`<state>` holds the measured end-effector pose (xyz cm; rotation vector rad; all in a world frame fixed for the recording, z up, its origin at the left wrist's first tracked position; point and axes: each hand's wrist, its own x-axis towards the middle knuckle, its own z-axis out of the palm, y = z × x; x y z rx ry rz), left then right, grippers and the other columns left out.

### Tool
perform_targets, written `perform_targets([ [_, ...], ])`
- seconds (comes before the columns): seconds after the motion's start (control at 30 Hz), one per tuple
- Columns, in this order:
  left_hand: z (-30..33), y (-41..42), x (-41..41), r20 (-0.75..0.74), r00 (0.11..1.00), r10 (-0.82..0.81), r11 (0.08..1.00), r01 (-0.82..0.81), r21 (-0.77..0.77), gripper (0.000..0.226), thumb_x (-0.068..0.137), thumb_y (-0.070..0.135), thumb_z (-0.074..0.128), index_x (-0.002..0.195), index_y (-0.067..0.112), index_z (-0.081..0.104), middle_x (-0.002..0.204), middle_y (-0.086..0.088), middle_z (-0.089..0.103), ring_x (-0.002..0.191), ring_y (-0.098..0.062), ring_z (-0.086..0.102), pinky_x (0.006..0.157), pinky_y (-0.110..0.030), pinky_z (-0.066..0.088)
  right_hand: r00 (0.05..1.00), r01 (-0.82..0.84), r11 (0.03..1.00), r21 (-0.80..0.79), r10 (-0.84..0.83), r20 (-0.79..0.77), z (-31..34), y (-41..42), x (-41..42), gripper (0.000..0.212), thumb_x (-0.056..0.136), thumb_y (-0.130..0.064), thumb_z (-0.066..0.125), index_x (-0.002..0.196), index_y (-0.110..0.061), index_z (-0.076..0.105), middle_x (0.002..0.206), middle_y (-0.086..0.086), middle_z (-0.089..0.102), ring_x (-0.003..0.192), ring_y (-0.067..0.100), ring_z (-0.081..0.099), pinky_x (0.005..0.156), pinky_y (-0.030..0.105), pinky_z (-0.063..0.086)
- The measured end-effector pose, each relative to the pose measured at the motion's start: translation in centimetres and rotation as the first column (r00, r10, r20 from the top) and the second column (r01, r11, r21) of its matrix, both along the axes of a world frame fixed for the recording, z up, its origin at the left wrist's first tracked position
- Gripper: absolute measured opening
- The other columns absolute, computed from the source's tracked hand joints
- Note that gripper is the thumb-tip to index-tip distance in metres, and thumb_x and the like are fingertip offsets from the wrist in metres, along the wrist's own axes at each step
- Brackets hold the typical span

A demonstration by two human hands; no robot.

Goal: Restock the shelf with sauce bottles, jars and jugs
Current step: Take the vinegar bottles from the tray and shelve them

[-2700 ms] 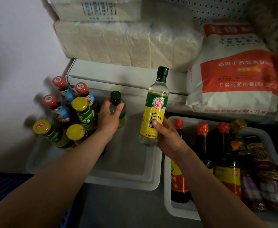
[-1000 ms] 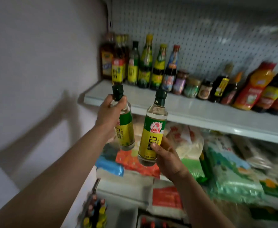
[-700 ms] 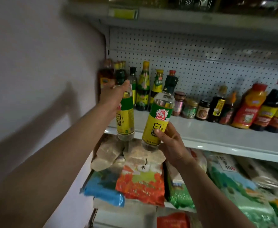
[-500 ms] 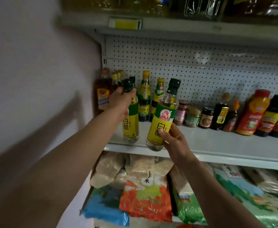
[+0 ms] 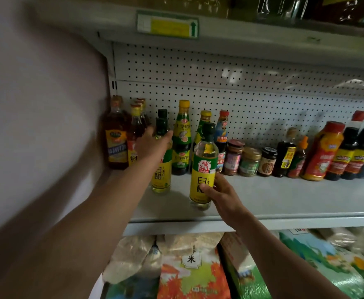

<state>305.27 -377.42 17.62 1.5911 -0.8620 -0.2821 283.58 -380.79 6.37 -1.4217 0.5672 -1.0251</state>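
Note:
I hold two clear white-vinegar bottles with yellow-green labels and dark green caps over the grey shelf (image 5: 284, 197). My left hand (image 5: 153, 145) grips the left vinegar bottle (image 5: 161, 173) by its neck and shoulder; its base is at the shelf surface, near the left end. My right hand (image 5: 222, 195) grips the right vinegar bottle (image 5: 203, 169) low on its label; its base is at or just above the shelf's front part. Behind them stands a row of sauce bottles (image 5: 183, 137) along the pegboard back.
Small jars (image 5: 250, 161) and dark soy bottles (image 5: 349, 154) line the shelf's back toward the right. A white wall (image 5: 36, 126) closes the left side. Another shelf (image 5: 220, 26) hangs overhead. Bags of rice and grain (image 5: 189, 266) fill the level below.
Both hands lifted the two vinegar bottles from the bins below up to the shelf and moved them forward over it; now the bottles are at the shelf surface.

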Motion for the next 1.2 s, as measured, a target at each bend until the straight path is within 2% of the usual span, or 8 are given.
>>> perform_targets([
  [0.1, -0.2, -0.6, 0.4, 0.074, 0.997, -0.021, 0.999, 0.019, 0.027, 0.063, 0.077, 0.063, 0.069, 0.128, 0.028, 0.056, 0.130, -0.001, 0.060, 0.120, -0.026, 0.056, 0.096, -0.043, 0.051, 0.999, 0.006, 1.000, 0.014, -0.005, -0.034, -0.2, -0.6, 0.3, 0.048, 0.083, -0.020, 0.078, 0.127, -0.013, 0.062, 0.120, 0.019, 0.068, 0.118, 0.040, 0.061, 0.102, 0.056, 0.051],
  [0.2, -0.1, -0.9, 1.0, 0.115, 0.991, -0.072, 0.995, 0.064, 0.070, 0.067, 0.080, 0.060, 0.069, 0.133, 0.023, 0.052, 0.135, 0.001, 0.056, 0.119, -0.020, 0.054, 0.084, -0.028, 0.047, 0.999, -0.005, 1.000, 0.021, 0.006, -0.048, -0.2, -1.3, 0.4, 0.048, 0.083, -0.021, 0.078, 0.128, -0.015, 0.062, 0.121, 0.017, 0.068, 0.118, 0.037, 0.062, 0.102, 0.053, 0.052],
  [0.37, 0.8, -0.6, 2.5, -0.090, 0.962, -0.258, 0.952, 0.269, 0.145, 0.058, 0.084, 0.045, 0.071, 0.134, 0.027, 0.050, 0.133, -0.002, 0.056, 0.118, -0.026, 0.056, 0.093, -0.040, 0.049, 0.994, -0.050, 0.999, 0.009, 0.050, -0.094, -0.1, -1.6, 0.2, 0.054, 0.084, -0.024, 0.076, 0.133, -0.014, 0.056, 0.125, 0.011, 0.069, 0.118, 0.029, 0.064, 0.097, 0.042, 0.055],
  [0.5, 1.0, -0.2, 3.2, -0.182, 0.915, -0.360, 0.903, 0.391, 0.178, 0.059, 0.085, 0.021, 0.072, 0.138, 0.026, 0.047, 0.106, 0.005, 0.058, 0.101, -0.020, 0.057, 0.068, -0.031, 0.044, 0.979, -0.104, 0.995, -0.002, 0.102, -0.178, 0.5, -2.0, -0.1, 0.053, 0.086, -0.021, 0.069, 0.136, -0.015, 0.053, 0.127, 0.005, 0.069, 0.119, 0.021, 0.065, 0.093, 0.032, 0.055],
  [0.67, 1.1, -0.3, 3.1, -0.151, 0.937, -0.317, 0.931, 0.337, 0.139, 0.073, 0.084, 0.020, 0.077, 0.146, 0.022, 0.039, 0.109, 0.005, 0.048, 0.084, -0.013, 0.051, 0.065, -0.032, 0.046, 0.971, -0.126, 0.992, 0.009, 0.125, -0.206, 0.6, -2.3, -0.3, 0.053, 0.086, -0.022, 0.070, 0.136, -0.015, 0.054, 0.128, 0.005, 0.069, 0.120, 0.020, 0.064, 0.095, 0.032, 0.055],
  [0.9, 0.8, -0.9, 2.1, 0.015, 0.982, -0.189, 0.971, 0.184, 0.155, 0.080, 0.073, 0.038, 0.084, 0.141, 0.022, 0.044, 0.134, -0.005, 0.057, 0.115, -0.028, 0.059, 0.094, -0.048, 0.053, 0.972, -0.099, 0.995, -0.014, 0.094, -0.215, 0.4, -2.4, -0.5, 0.052, 0.083, -0.025, 0.074, 0.132, -0.015, 0.058, 0.124, 0.008, 0.070, 0.118, 0.023, 0.065, 0.099, 0.039, 0.054],
  [1.07, 0.5, -0.9, 1.5, 0.113, 0.986, -0.122, 0.982, 0.104, 0.157, 0.080, 0.075, 0.043, 0.082, 0.142, 0.021, 0.044, 0.136, -0.004, 0.057, 0.118, -0.028, 0.059, 0.073, -0.033, 0.055, 0.976, -0.056, 0.998, -0.008, 0.053, -0.213, 0.1, -2.1, -0.4, 0.058, 0.079, -0.029, 0.077, 0.132, -0.014, 0.057, 0.121, 0.007, 0.071, 0.116, 0.021, 0.066, 0.099, 0.039, 0.054],
  [1.2, 0.5, -0.5, 1.1, 0.124, 0.988, -0.096, 0.981, 0.073, 0.182, 0.088, 0.076, 0.051, 0.079, 0.148, 0.022, 0.038, 0.146, -0.006, 0.050, 0.128, -0.030, 0.052, 0.098, -0.045, 0.051, 0.979, -0.033, 0.999, 0.026, 0.037, -0.198, 0.2, -1.7, -0.3, 0.060, 0.076, -0.027, 0.078, 0.130, -0.015, 0.054, 0.119, 0.006, 0.072, 0.112, 0.018, 0.068, 0.091, 0.032, 0.056],
])
